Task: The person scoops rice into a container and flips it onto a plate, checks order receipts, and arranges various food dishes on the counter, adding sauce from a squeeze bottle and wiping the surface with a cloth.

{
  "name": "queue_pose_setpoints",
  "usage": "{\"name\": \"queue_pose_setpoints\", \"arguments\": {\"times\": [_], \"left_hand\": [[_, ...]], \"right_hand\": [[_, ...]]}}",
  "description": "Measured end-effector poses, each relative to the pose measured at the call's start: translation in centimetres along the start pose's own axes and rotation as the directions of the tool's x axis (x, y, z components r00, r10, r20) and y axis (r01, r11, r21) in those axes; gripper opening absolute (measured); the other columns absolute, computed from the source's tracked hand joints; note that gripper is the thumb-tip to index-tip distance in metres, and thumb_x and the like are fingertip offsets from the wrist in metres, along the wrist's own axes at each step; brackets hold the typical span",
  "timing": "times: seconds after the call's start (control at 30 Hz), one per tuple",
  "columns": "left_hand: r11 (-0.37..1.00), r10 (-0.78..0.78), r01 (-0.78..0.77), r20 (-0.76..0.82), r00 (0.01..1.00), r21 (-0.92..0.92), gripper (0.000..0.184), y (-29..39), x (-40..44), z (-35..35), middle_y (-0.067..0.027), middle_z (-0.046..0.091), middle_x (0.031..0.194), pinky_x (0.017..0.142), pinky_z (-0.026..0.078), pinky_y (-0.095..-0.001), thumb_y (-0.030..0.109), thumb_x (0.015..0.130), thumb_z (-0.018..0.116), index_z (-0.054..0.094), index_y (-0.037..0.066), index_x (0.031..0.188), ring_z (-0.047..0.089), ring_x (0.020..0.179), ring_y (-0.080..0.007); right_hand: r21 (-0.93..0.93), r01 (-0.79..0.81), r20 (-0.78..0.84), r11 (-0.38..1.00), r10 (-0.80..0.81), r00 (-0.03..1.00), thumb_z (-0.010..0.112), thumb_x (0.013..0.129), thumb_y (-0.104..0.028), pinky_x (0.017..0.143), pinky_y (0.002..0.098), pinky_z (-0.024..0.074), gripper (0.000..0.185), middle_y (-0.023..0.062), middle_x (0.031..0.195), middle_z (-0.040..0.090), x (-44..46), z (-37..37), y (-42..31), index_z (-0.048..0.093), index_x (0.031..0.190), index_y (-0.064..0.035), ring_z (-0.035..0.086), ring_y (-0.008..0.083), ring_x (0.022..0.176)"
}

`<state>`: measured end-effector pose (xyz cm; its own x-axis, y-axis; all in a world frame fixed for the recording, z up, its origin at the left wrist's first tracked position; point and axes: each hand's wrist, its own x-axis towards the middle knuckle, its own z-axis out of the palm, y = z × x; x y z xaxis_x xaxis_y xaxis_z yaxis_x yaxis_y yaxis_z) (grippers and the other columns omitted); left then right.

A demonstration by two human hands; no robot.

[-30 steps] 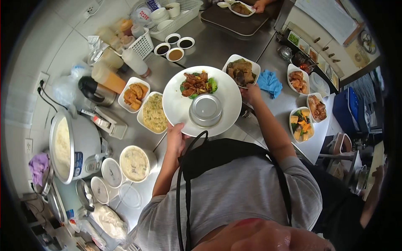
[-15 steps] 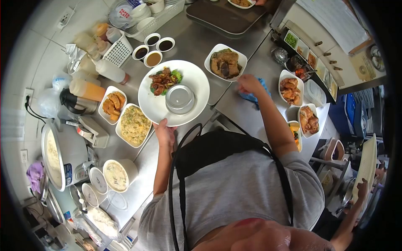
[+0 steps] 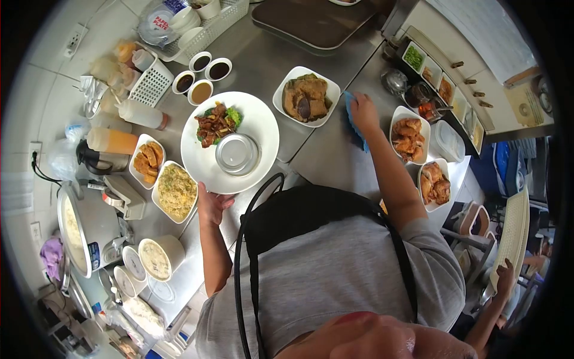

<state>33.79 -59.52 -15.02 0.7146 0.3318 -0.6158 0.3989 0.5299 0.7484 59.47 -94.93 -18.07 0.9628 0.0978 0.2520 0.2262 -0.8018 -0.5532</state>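
Note:
A wide white plate [image 3: 266,128] rests on the steel counter. On it are glazed meat with broccoli [image 3: 218,124] and an upturned round metal mould [image 3: 237,154]. My left hand [image 3: 213,206] is at the plate's near rim, fingers apart; whether the thumb still touches the rim I cannot tell. Over to the right, my right hand [image 3: 363,113] is closed on a blue cloth [image 3: 357,127], pressed to the counter. Between the plate and that hand stands a square white bowl [image 3: 306,122] of brown stewed food.
Several sauce cups [image 3: 200,93] sit behind the plate. Left of it are a bowl of fried rice [image 3: 175,194] and a bowl of fried pieces [image 3: 147,161]. Chicken bowls [image 3: 409,140] stand at right. A dark tray [image 3: 314,24] lies at the back. Another person's hand [image 3: 506,276] touches a pale tray.
My left hand has loosened from the plate's rim, and the plate sits slightly lower left in view. My right hand has moved onto the cloth, away from the stew bowl.

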Motion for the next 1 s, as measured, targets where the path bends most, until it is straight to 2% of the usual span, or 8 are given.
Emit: {"name": "queue_pose_setpoints", "arguments": {"times": [0.2,0.3,0.4,0.53,0.63,0.73,0.83,1.0], "left_hand": [[0.996,0.011,-0.004,-0.090,0.996,0.084,0.057,-0.4,0.1,-0.2,-0.0157,0.051,0.099,0.051,0.045,-0.0282,0.049,0.082,0.025,0.035,0.002,0.114,0.057,0.074,-0.0254],[0.994,-0.028,0.043,-0.133,0.991,0.105,0.056,-0.4,-0.6,-0.2,-0.0156,0.053,0.093,0.056,0.044,-0.0286,0.048,0.082,0.026,0.039,0.002,0.110,0.057,0.071,-0.0230],[0.988,-0.052,0.070,-0.131,0.990,0.136,0.055,-0.6,-1.4,-0.9,-0.0152,0.054,0.090,0.055,0.044,-0.0286,0.047,0.083,0.027,0.040,0.001,0.109,0.057,0.070,-0.0225],[0.892,-0.136,0.172,-0.113,0.984,0.418,0.051,0.1,-3.5,-1.8,-0.0114,0.056,0.082,0.049,0.043,-0.0275,0.044,0.083,0.033,0.041,0.001,0.109,0.057,0.065,-0.0186],[0.791,-0.185,0.213,-0.108,0.977,0.574,0.047,1.7,-5.1,-2.1,-0.0093,0.056,0.078,0.046,0.042,-0.0247,0.042,0.082,0.039,0.043,0.002,0.108,0.056,0.060,-0.0159],[0.754,-0.192,0.215,-0.105,0.976,0.621,0.044,2.5,-5.3,-2.5,-0.0086,0.056,0.078,0.045,0.042,-0.0239,0.040,0.081,0.043,0.045,0.004,0.106,0.056,0.059,-0.0151],[0.722,-0.208,0.199,-0.066,0.976,0.663,0.044,3.8,-4.7,-1.7,-0.0092,0.056,0.079,0.045,0.042,-0.0242,0.040,0.082,0.043,0.045,0.003,0.105,0.057,0.060,-0.0156],[0.735,-0.067,0.122,-0.108,0.992,0.667,0.045,3.5,-4.4,-1.0,-0.0113,0.055,0.082,0.046,0.042,-0.0248,0.038,0.082,0.044,0.044,0.002,0.107,0.056,0.065,-0.0167]], "right_hand": [[0.040,-0.171,0.260,0.984,0.155,0.953,0.048,0.073,-0.034,0.073,0.0382,0.0416,0.040,0.0209,0.094,0.055,4.6,1.5,-1.7,0.055,0.096,-0.0030,0.053,0.0334,0.085],[-0.038,-0.234,0.578,0.971,0.213,0.788,0.049,0.068,-0.038,0.071,0.0361,0.0423,0.050,0.0233,0.091,0.055,6.0,2.2,-0.6,0.054,0.096,0.0025,0.055,0.0314,0.082],[-0.038,-0.277,0.686,0.960,0.227,0.692,0.048,0.065,-0.036,0.069,0.0355,0.0425,0.051,0.0227,0.088,0.057,6.9,1.8,-1.9,0.054,0.092,0.0074,0.056,0.0304,0.078],[0.057,-0.496,0.676,0.867,0.332,0.658,0.048,0.067,-0.031,0.068,0.0363,0.0421,0.044,0.0228,0.087,0.057,6.4,2.7,-1.1,0.056,0.086,0.0080,0.056,0.0311,0.077],[0.131,-0.429,0.771,0.894,0.180,0.610,0.049,0.071,-0.035,0.071,0.0361,0.0415,0.047,0.0233,0.089,0.056,5.1,1.1,0.0,0.054,0.091,0.0071,0.055,0.0318,0.082],[-0.137,-0.133,0.604,0.982,0.189,0.774,0.048,0.074,-0.039,0.073,0.0362,0.0411,0.048,0.0214,0.091,0.055,7.5,-1.0,-0.6,0.052,0.098,0.0026,0.053,0.0332,0.084],[-0.211,0.222,0.477,0.952,-0.098,0.874,0.048,0.075,-0.038,0.073,0.0382,0.0411,0.041,0.0157,0.092,0.056,11.0,-2.2,-5.3,0.052,0.097,-0.0035,0.052,0.0317,0.086],[-0.020,0.645,0.635,0.764,-0.489,0.598,0.056,0.069,-0.030,0.071,0.0374,0.0422,0.029,0.0095,0.087,0.058,14.8,2.9,-10.5,0.056,0.092,-0.0126,0.054,0.0266,0.085]]}}
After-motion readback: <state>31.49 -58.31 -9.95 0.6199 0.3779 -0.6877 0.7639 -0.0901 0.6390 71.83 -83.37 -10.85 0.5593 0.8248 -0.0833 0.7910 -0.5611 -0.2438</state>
